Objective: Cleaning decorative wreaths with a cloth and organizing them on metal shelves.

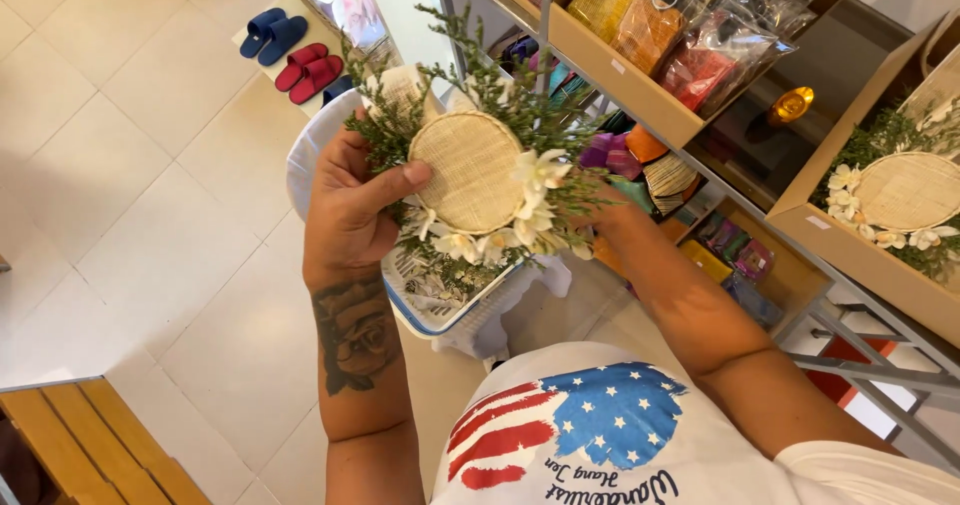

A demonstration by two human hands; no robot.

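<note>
My left hand (352, 205) grips a round woven straw disc (468, 170) trimmed with green sprigs and white flowers (535, 180), with the thumb pressed on its left rim. My right hand (600, 215) reaches behind the disc's right side and is mostly hidden by the greenery and flowers, so I cannot see what its fingers hold. The disc hangs above a white plastic basket (440, 320) that contains more greenery.
Wooden shelves (620, 85) on the right carry wrapped woven goods. A cardboard box (860, 255) holds a second flowered disc (905, 193). Pairs of slippers (295, 55) lie on the tiled floor at top left. A wooden bench (90, 435) stands at the lower left.
</note>
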